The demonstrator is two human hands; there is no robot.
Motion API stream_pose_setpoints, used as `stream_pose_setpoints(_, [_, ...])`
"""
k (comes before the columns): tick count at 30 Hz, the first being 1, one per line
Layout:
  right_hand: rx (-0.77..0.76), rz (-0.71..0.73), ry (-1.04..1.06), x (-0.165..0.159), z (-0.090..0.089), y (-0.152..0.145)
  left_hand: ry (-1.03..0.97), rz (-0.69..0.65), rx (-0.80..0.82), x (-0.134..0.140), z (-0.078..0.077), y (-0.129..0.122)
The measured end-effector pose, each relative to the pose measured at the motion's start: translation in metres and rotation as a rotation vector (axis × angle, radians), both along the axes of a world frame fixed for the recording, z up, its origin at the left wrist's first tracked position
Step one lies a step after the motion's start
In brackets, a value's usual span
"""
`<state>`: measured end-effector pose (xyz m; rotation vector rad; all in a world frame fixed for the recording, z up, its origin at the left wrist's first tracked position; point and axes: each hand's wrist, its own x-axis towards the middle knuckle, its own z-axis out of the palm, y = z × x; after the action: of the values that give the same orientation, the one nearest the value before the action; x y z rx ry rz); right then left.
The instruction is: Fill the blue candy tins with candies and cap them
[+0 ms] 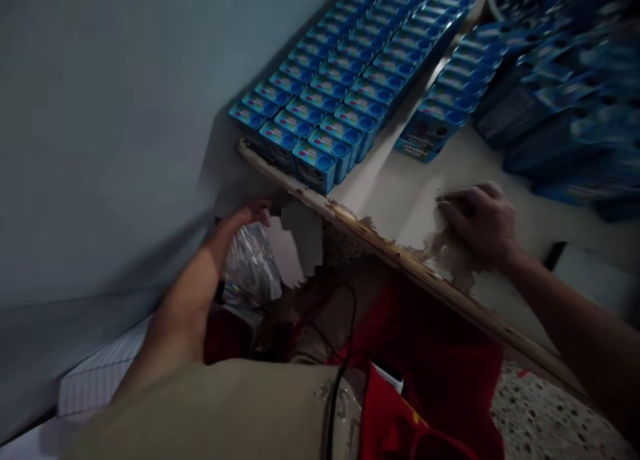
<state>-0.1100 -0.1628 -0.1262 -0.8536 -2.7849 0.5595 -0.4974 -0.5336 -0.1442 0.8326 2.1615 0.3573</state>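
My left hand (pixel 257 213) reaches down below the table's edge, beside the wall. Its fingers close on the upper edge of a white card (pixel 285 247) with a stepped edge; the fingertips are partly in shadow. A clear, shiny plastic bag (pixel 251 263) hangs or lies just under that hand. Over the worn tabletop, my right hand (pixel 483 221) is curled, thumb and forefinger pinched together. A small dark speck shows at their tips, too small to name. Beyond it stands a short row of blue printed boxes (pixel 433 123).
Several rows of blue boxes (pixel 320 100) fill the table (pixel 395 187) along the wall. More blue packs (pixel 560 127) are heaped at the right, near a round tub (pixel 493 0). The wooden edge (pixel 400 255) is chipped. A black cable (pixel 354 307) loops below, by red cloth (pixel 425 333).
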Motion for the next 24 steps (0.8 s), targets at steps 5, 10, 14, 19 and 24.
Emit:
stream_pose_setpoints(5, [-0.142,-0.092,-0.24,-0.02,0.027,-0.006,-0.02,-0.148,0.006,0.026,0.101,-0.035])
stream_pose_setpoints(10, [-0.421,-0.049,-0.183,-0.024,0.07,-0.026,0.428,-0.258,0.215,0.057,0.197,-0.025])
stream_pose_setpoints(14, [-0.47,-0.079,0.19,0.019,0.091,-0.054,0.565,-0.338,0.385,0.092,0.273,0.038])
stream_pose_setpoints(19, [-0.503,-0.391,0.452,0.11,0.101,-0.051,0.478,-0.663,0.402,0.132,0.308,0.198])
stream_pose_setpoints(24, [-0.326,-0.573,0.32,0.178,0.096,-0.025,0.044,-0.719,0.384,0.202,0.212,0.345])
